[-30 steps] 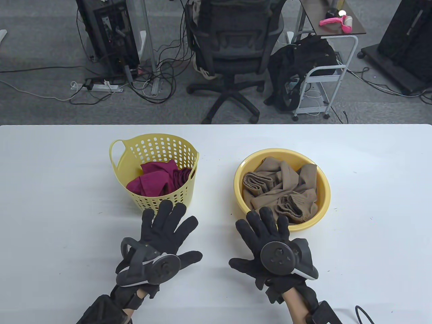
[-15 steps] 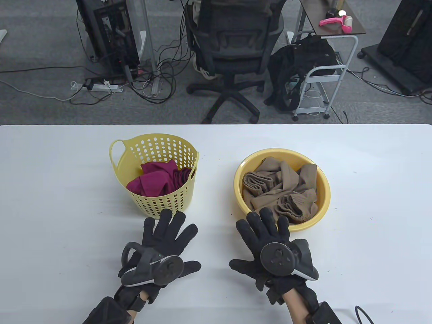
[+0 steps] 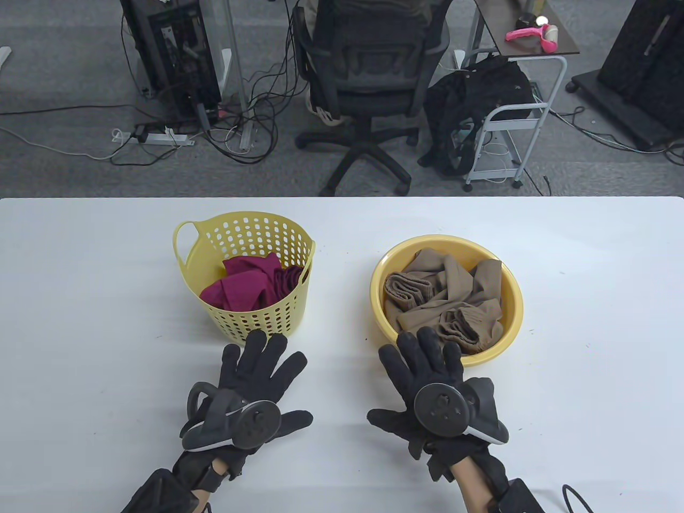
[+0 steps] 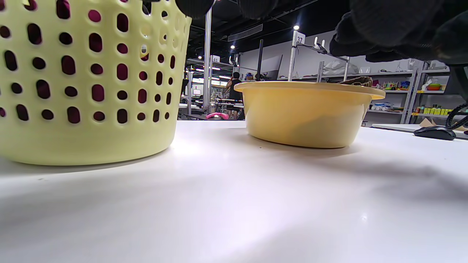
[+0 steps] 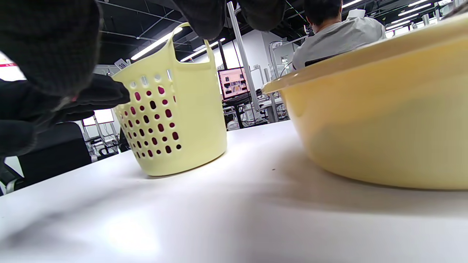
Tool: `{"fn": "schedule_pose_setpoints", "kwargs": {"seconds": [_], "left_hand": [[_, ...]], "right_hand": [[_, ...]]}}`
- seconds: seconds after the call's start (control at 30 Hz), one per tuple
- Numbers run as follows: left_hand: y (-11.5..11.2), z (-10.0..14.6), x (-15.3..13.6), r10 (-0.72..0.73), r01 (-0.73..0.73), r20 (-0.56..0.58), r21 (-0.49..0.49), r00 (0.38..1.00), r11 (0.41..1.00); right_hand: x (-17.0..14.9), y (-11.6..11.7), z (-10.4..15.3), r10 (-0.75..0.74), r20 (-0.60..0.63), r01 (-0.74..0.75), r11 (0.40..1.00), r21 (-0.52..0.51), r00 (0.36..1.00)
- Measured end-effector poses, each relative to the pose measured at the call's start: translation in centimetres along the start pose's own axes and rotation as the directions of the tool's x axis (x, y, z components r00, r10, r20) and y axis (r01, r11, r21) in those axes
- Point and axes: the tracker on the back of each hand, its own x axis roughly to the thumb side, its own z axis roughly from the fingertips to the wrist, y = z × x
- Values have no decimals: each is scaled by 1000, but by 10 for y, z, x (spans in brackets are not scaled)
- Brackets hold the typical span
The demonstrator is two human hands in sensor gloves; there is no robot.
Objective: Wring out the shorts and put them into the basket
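Note:
Crumpled tan shorts (image 3: 446,304) fill a round yellow basin (image 3: 511,288) right of centre on the white table. To its left stands a perforated yellow basket (image 3: 256,315) holding a magenta garment (image 3: 248,286). My left hand (image 3: 262,371) lies flat with spread fingers just in front of the basket, holding nothing. With straight fingers, my right hand (image 3: 427,360) reaches to the basin's near rim, empty. The wrist views show the basket (image 4: 84,84) (image 5: 175,113) and basin (image 4: 307,113) (image 5: 384,120) from table level.
The white table (image 3: 85,320) spreads wide to either side of the two containers. Beyond its far edge stand an office chair (image 3: 368,80), a small white cart (image 3: 513,123) and cables on the floor.
My left hand slid back a little toward me, away from the basket. My right hand shifted slightly forward and right, toward the basin's rim.

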Motion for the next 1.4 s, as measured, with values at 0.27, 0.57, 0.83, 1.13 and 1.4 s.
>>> {"fn": "schedule_pose_setpoints", "kwargs": {"seconds": [0.27,0.57,0.83,1.13,1.4], "left_hand": [[5,3,-1,-4,4,6,13,1000,1000],[5,4,-2,-2,2,4,12,1000,1000],[6,4,-4,-10,10,9,17,1000,1000],[6,5,-1,-4,3,35,24,999,1000],[6,6,0,-17,16,40,31,999,999]], "right_hand": [[-14,-27,-4,52,-48,-49,997,67,997],[-44,-53,-9,94,-130,-78,990,120,987],[-79,-60,-21,121,-210,-85,981,173,970],[-105,-48,-36,85,-296,-22,977,210,951],[-117,-33,-51,67,-360,21,971,237,931]]}}
